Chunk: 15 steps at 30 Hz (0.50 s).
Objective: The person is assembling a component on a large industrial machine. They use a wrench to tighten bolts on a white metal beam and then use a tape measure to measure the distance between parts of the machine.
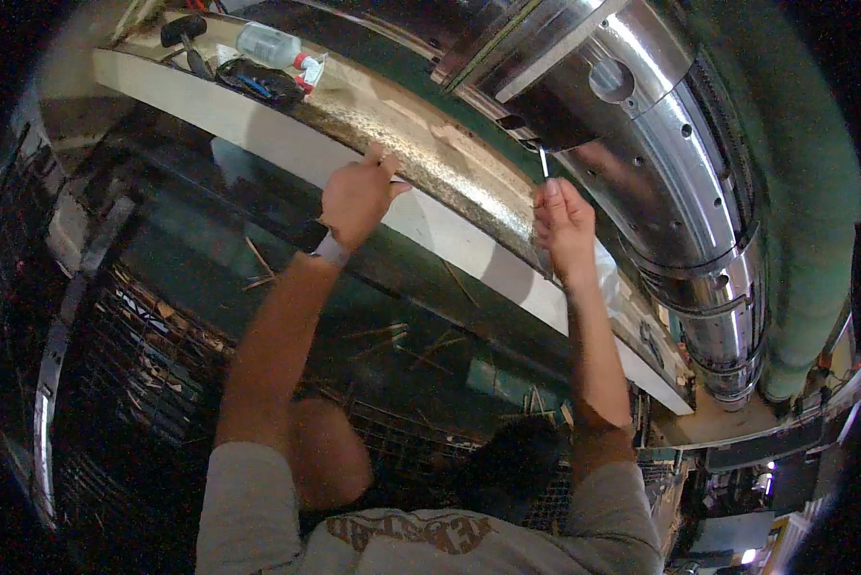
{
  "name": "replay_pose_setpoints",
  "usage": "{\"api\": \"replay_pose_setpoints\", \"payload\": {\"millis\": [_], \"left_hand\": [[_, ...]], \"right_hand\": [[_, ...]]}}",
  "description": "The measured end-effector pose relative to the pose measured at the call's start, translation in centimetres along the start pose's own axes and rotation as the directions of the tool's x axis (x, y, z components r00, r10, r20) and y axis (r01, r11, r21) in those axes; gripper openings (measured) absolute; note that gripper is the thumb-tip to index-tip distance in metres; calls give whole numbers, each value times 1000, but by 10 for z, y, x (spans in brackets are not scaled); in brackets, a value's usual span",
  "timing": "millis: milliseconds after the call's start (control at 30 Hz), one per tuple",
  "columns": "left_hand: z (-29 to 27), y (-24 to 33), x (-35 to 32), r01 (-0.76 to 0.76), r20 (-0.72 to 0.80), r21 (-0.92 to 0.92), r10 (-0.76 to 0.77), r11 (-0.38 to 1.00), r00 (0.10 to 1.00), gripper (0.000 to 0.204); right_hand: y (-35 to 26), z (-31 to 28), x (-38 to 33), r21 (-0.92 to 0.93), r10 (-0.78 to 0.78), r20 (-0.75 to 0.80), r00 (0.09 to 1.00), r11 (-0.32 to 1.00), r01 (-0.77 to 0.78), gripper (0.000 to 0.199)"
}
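My right hand (564,230) is closed around a thin, shiny metal tool (544,163). Its shaft points up from between thumb and fingers, and the tip meets the lower edge of a large polished metal cylinder (631,163). Inside my fist the rest of the tool is hidden, so its exact kind does not show. My left hand (358,196), with a watch on the wrist, grips the front edge of a long wooden ledge (440,225), fingers on top and thumb at the side.
On the far left of the ledge lie a clear spray bottle (269,44) with a red and white head, a black mallet (183,32) and a dark bag (258,80). Clear plastic (607,278) is beside my right wrist. A green pipe (804,211) runs along the right. Wood scraps litter the grating (152,335) below.
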<state>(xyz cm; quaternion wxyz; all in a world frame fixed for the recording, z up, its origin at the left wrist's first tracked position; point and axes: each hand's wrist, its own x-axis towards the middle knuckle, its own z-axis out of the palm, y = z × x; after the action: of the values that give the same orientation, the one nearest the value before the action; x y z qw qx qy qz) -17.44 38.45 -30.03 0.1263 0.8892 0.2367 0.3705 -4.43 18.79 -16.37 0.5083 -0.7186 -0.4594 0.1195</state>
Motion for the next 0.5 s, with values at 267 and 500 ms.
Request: {"api": "replay_pose_setpoints", "payload": {"millis": [267, 500], "left_hand": [[-3, 3, 5, -10, -51, -41, 7, 999, 999, 32], [-6, 11, 5, 16, 20, 52, -17, 999, 1000, 45]], "right_hand": [[2, 48, -7, 418, 139, -94, 986, 904, -88, 29], [11, 51, -4, 630, 160, 66, 985, 759, -165, 32]]}}
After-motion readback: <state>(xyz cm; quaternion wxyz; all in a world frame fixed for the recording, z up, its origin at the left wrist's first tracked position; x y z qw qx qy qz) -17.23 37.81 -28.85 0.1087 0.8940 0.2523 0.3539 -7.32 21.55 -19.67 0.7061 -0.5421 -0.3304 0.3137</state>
